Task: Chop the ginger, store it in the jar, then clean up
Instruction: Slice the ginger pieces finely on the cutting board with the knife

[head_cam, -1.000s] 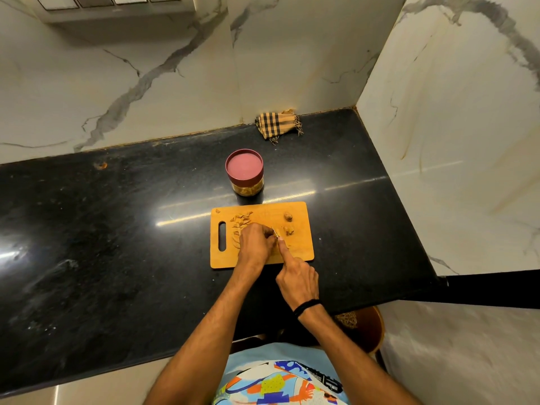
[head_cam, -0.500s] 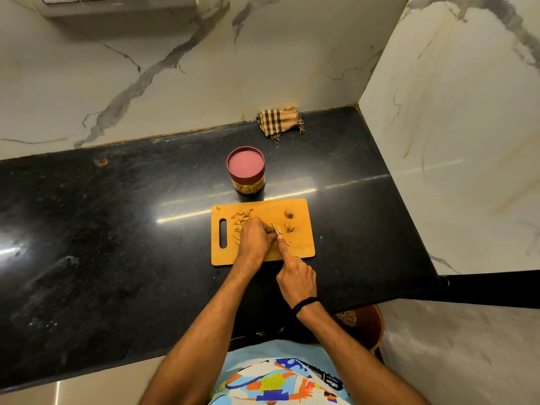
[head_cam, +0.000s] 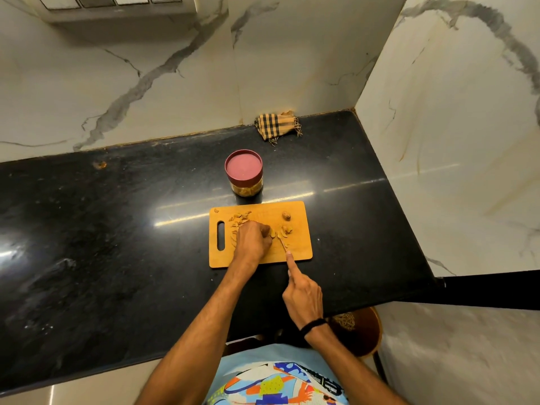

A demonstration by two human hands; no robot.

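Wooden board point(head_cam: 301, 254) holds ginger point(head_cam: 285, 229); right hand point(head_cam: 304, 296) grips knife point(head_cam: 282, 244).

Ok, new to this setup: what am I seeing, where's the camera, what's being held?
No machine here: a person works bare-handed, filmed by one camera on their head, looking down. On the black countertop lies a wooden cutting board, a red-lidded jar just behind it, a checked cloth by the wall. The left hand holds down a ginger piece on the board; the right hand grips a knife, forefinger along its back. Chopped ginger lies at the board's left, two uncut knobs at its right.
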